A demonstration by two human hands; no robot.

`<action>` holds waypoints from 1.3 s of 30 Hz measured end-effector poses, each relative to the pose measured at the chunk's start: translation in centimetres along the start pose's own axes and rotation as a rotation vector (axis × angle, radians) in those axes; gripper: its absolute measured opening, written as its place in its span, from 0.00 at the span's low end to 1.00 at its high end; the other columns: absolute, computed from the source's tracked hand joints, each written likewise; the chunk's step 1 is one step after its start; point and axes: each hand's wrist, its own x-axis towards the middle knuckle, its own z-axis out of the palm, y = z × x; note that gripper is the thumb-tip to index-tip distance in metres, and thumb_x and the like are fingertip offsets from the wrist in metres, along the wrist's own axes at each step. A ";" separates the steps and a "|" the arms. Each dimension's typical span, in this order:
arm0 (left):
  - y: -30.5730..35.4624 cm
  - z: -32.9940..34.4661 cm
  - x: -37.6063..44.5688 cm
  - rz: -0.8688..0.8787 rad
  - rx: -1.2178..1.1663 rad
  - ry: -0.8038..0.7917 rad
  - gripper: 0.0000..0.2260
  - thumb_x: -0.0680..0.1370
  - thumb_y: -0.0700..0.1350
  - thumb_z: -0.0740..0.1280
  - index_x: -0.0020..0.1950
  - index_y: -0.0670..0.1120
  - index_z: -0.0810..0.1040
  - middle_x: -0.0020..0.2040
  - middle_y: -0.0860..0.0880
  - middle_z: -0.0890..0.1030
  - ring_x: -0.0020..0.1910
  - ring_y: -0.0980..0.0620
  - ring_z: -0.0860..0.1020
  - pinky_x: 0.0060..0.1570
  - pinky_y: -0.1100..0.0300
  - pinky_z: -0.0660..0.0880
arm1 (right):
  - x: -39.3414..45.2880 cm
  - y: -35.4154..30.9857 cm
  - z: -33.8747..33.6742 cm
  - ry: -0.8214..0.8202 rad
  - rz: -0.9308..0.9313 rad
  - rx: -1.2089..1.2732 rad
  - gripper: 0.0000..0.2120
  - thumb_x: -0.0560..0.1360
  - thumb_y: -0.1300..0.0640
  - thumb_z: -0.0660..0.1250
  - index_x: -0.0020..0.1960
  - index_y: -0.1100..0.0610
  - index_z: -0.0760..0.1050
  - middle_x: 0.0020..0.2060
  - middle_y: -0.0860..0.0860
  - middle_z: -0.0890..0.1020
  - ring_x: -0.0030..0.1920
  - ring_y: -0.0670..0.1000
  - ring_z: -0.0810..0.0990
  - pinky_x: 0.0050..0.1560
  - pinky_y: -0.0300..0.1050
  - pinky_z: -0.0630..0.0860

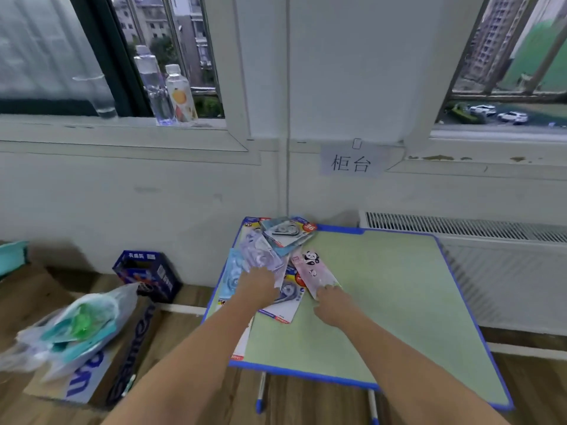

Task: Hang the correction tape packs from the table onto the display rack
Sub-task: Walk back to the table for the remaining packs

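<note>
Fingers of the left hand [259, 285] press a lilac pack atop the pile of packs [270, 262] at the table's [383, 302] left edge; the right hand [333, 305] pinches the pink panda pack [314, 271]. Print is blurred.

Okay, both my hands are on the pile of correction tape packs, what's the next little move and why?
Probably close the right hand on the pink panda pack and lift it clear. Its fingertips already touch that pack's near edge, and it lies at the pile's right side on the green table, less buried than the packs under the left hand. The display rack isn't in view.
</note>
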 end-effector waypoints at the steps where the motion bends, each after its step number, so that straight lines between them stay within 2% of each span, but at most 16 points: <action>1: -0.1 0.0 1.3 0.006 -0.006 0.001 0.18 0.80 0.51 0.60 0.66 0.42 0.72 0.63 0.42 0.74 0.64 0.43 0.72 0.59 0.52 0.70 | 0.9 0.1 0.1 0.003 0.010 0.006 0.20 0.79 0.55 0.58 0.69 0.61 0.64 0.66 0.58 0.70 0.67 0.58 0.68 0.64 0.48 0.67; 5: -0.2 -0.2 6.4 0.047 0.021 0.045 0.16 0.82 0.49 0.55 0.65 0.43 0.73 0.62 0.43 0.76 0.62 0.45 0.72 0.56 0.53 0.71 | 4.7 0.8 -0.4 0.004 0.072 0.074 0.22 0.79 0.54 0.59 0.70 0.61 0.61 0.67 0.58 0.67 0.67 0.57 0.66 0.64 0.49 0.67; 9: 0.1 -1.7 11.2 0.045 0.009 0.065 0.16 0.82 0.48 0.55 0.65 0.42 0.72 0.63 0.43 0.75 0.63 0.45 0.72 0.56 0.53 0.71 | 8.6 1.6 -0.8 0.003 0.143 0.149 0.28 0.77 0.50 0.65 0.70 0.61 0.60 0.68 0.57 0.65 0.68 0.57 0.64 0.64 0.49 0.67; 16: 1.5 -3.0 20.0 -0.074 -0.068 0.078 0.19 0.80 0.49 0.57 0.68 0.40 0.67 0.70 0.45 0.66 0.68 0.45 0.65 0.62 0.50 0.68 | 12.6 4.5 -0.4 -0.066 0.253 0.253 0.36 0.72 0.44 0.69 0.71 0.60 0.60 0.67 0.56 0.64 0.69 0.56 0.62 0.65 0.49 0.67; 21: 1.7 -1.9 22.9 -0.192 -0.216 0.009 0.27 0.80 0.55 0.57 0.73 0.40 0.62 0.72 0.41 0.65 0.70 0.43 0.63 0.65 0.48 0.64 | 14.3 7.5 -1.2 -0.081 0.334 0.310 0.34 0.70 0.44 0.71 0.68 0.60 0.62 0.65 0.55 0.66 0.67 0.55 0.65 0.64 0.47 0.66; 27: 1.3 -1.0 23.8 -0.265 -0.309 0.010 0.34 0.76 0.60 0.64 0.73 0.40 0.61 0.70 0.39 0.65 0.70 0.40 0.63 0.66 0.49 0.63 | 15.7 10.2 -1.9 -0.051 0.479 0.394 0.37 0.68 0.42 0.73 0.66 0.61 0.62 0.64 0.56 0.67 0.66 0.56 0.66 0.64 0.44 0.64; 32: 1.4 -2.1 23.9 -0.260 -0.238 -0.027 0.40 0.72 0.65 0.67 0.74 0.42 0.58 0.69 0.39 0.64 0.70 0.39 0.61 0.66 0.48 0.62 | 15.4 10.7 -1.8 -0.049 0.556 0.476 0.39 0.67 0.42 0.74 0.68 0.61 0.62 0.65 0.57 0.67 0.67 0.57 0.65 0.66 0.45 0.63; 34: 1.4 -2.5 23.6 -0.242 -0.261 -0.012 0.41 0.71 0.65 0.68 0.73 0.41 0.59 0.68 0.39 0.64 0.69 0.39 0.61 0.66 0.48 0.62 | 14.9 10.9 -1.9 -0.034 0.589 0.608 0.34 0.67 0.46 0.75 0.64 0.61 0.64 0.61 0.57 0.71 0.65 0.57 0.69 0.62 0.47 0.67; 36: 1.5 -2.7 23.1 -0.194 -0.372 -0.004 0.42 0.70 0.63 0.70 0.73 0.41 0.59 0.68 0.39 0.62 0.69 0.40 0.61 0.66 0.50 0.63 | 14.0 11.0 -2.2 0.000 0.603 0.778 0.25 0.68 0.53 0.75 0.54 0.60 0.63 0.51 0.56 0.75 0.56 0.57 0.76 0.51 0.47 0.71; 39: 2.3 -3.4 21.8 -0.123 -0.575 -0.072 0.44 0.70 0.60 0.73 0.74 0.40 0.55 0.71 0.40 0.59 0.72 0.41 0.59 0.69 0.53 0.61 | 12.1 10.7 -2.7 0.091 0.622 0.916 0.20 0.69 0.59 0.74 0.50 0.59 0.64 0.47 0.55 0.75 0.45 0.54 0.75 0.40 0.43 0.67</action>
